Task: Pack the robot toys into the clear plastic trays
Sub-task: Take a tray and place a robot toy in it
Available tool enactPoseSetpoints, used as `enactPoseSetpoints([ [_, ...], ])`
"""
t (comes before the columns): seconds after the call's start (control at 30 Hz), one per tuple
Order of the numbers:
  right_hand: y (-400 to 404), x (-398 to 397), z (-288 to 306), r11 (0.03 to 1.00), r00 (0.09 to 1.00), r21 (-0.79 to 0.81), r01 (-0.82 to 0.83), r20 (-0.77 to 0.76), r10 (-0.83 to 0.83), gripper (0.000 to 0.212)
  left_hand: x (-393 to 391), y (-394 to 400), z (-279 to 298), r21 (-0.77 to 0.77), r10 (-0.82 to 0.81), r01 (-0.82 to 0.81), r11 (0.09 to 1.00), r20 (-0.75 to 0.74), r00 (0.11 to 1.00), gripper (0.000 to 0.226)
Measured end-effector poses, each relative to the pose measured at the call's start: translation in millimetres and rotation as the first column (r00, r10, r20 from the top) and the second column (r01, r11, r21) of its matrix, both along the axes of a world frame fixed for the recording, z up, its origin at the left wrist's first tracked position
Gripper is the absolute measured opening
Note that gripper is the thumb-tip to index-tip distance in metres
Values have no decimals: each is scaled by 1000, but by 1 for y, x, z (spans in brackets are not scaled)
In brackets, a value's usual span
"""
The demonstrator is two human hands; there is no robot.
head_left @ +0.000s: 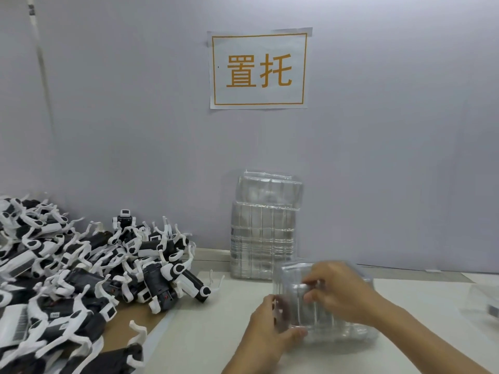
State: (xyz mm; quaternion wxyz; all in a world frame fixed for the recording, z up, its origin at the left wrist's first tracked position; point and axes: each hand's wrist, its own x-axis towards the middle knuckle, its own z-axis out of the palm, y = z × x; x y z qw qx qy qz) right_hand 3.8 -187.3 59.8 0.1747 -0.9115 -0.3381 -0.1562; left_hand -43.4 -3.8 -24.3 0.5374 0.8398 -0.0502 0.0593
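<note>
Both hands are gripping a clear tray (324,314) on the table (205,333): left hand (266,327) pinching its near-left edge, right hand (337,290) pinching the top. Toy pile (81,265) is lying far left; tray stack (263,228) is standing against the wall behind.

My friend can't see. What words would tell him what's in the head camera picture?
Two hands, left and right, grip a clear plastic tray on a white table. A big pile of black-and-white robot toys lies to the left, and a stack of trays leans against the wall under a sign.
</note>
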Motion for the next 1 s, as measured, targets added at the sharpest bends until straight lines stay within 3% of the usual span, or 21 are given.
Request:
enactPoseSetpoints([
  [0.2, 3, 4, 11, 980, 994, 186, 68, -99, -50, 17, 3, -2, 0, -118, 62, -53, 992, 71, 996, 27],
  [0.63, 6, 2, 10, 949, 982, 296, 110, -180, -58, 6, 4, -6, -7, -119, 51, -39, 992, 105, 993, 29],
  [0.7, 7, 1, 10, 947, 981, 297, 118, -182, -65, 5, 4, -7, -9, -246, 68, -54, 968, 47, 997, 34],
  [0.77, 6, 2, 13, 944, 983, 304, 126, -167, -77, 8, 4, -10, -8, -499, 58, -82, 863, -63, 996, 41],
  [0.83, 6, 3, 17, 946, 983, 300, 124, -167, -76, 12, 5, -10, -6, -656, 30, -122, 744, -150, 988, 49],
  [1.0, 7, 4, 25, 943, 977, 310, 125, -203, -63, 2, 2, -9, -4, -692, -22, -104, 715, -170, 985, 32],
])
